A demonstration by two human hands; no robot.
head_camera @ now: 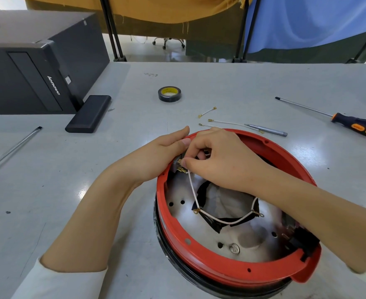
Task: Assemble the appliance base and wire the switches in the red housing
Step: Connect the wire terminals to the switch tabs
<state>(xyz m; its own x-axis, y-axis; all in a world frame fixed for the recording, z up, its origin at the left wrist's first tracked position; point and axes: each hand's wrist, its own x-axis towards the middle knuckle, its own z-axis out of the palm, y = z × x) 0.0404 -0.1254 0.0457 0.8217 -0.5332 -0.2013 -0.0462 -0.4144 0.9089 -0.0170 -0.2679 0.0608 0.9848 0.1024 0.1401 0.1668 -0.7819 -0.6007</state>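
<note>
Both hands work at the far-left rim of the red housing (231, 270), which sits on the grey surface (242, 87).

Open surface lies beyond the hands, where a tape roll (169, 94), loose short wires (208, 111) and a small grey driver (266, 130) lie; an orange-handled screwdriver (350, 124) lies well right of them, cut off at the frame edge. The left hand (162, 154) cups the outside of the rim with relaxed fingers. The right hand (218, 156) reaches inside, fingertips pinching the end of a white wire (218, 220) at a switch (177, 166) against the inner wall. The wire droops toward the person across the metal floor. The switch terminals are mostly hidden by the fingers. A black computer case (26, 67) stands far left of the hands.
</note>
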